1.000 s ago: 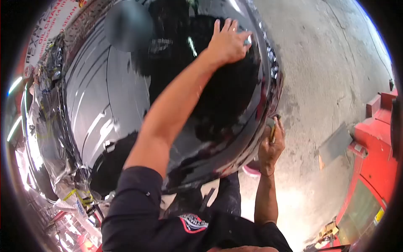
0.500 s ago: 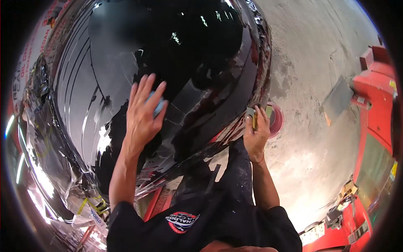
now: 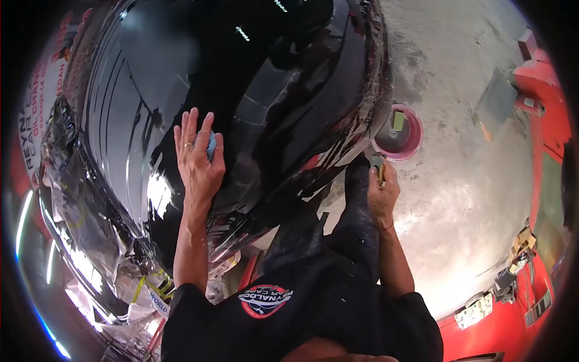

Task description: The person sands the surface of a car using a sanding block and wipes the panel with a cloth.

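My left hand (image 3: 201, 158) lies over a small light-blue pad (image 3: 211, 146) on the glossy, wet-looking black car panel (image 3: 253, 136). Its fingers are stretched forward, and the pad shows between the thumb and index finger. My right hand (image 3: 383, 194) is closed around a small sponge-like block (image 3: 379, 166), greyish green with a yellowish side. That hand hangs beside the panel's right edge, just below a pink-rimmed bucket (image 3: 414, 151) on the floor. Inside the bucket is a greenish rectangular piece (image 3: 398, 121).
Crumpled plastic sheeting (image 3: 90, 205) covers the area left of the panel. A grey flat board (image 3: 497, 105) lies on the concrete floor (image 3: 446, 199) at right. A red vehicle with a licence plate (image 3: 473, 312) stands at lower right. A lettered banner (image 3: 45, 114) is at far left.
My right hand has moved off the panel's edge, still holding the block, and more of the bucket shows. My left hand has shifted slightly with the pad. The whole view has shifted.
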Tool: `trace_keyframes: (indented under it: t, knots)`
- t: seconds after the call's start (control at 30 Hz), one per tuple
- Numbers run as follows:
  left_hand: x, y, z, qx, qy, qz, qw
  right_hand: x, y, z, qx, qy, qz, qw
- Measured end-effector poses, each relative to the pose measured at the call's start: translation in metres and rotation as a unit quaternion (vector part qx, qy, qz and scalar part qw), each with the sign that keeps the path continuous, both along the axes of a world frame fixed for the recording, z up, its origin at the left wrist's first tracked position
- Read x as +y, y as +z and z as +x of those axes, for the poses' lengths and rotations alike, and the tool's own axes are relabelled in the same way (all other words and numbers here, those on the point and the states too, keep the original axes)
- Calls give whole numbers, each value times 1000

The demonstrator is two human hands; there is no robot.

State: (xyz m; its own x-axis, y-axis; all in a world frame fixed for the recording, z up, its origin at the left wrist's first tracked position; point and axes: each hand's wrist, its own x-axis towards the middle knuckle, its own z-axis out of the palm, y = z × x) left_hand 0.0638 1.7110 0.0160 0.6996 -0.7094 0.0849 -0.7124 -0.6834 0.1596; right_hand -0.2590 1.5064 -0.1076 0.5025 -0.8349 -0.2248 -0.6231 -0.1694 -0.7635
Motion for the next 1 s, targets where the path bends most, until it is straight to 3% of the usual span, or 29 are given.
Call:
trace_keyframes:
  t: [0.23, 0.37, 0.43, 0.57, 0.6, 0.63, 0.7, 0.77, 0.83, 0.9, 1.0]
  knots:
    - [-2, -2, 1, -12, 20, 7, 1000, -31, -15, 3, 9, 62, -51, 997]
    - [2, -4, 1, -33, 24, -7, 999, -36, -14, 29, -27, 70, -14, 997]
    - [7, -7, -2, -42, 36, -69, 996, -36, -8, 40, -56, 63, 2, 996]
    - [15, -9, -10, -196, -9, -98, 976, -42, 12, 58, -130, 85, -30, 987]
    - [6, -9, -19, -134, 95, -192, 968, -41, 20, 66, -148, 78, -40, 985]
    - [-8, -3, -24, -134, 90, -197, 967, -41, 29, 77, -149, 73, -45, 985]
    - [-36, 19, -34, 30, 163, -288, 943, -42, 45, 102, -210, 113, -90, 967]
    - [-73, 29, -42, 45, 156, -289, 944, -41, 48, 132, -198, 140, -167, 956]
    - [-103, 25, -41, 160, 117, -259, 945, -33, 46, 166, -188, 125, -188, 956]
    - [-127, 19, -29, 119, -18, -238, 964, -24, 42, 187, -176, 109, -208, 956]
    - [-145, 28, -3, 86, -16, -136, 987, -8, 39, 196, -158, 66, -256, 951]
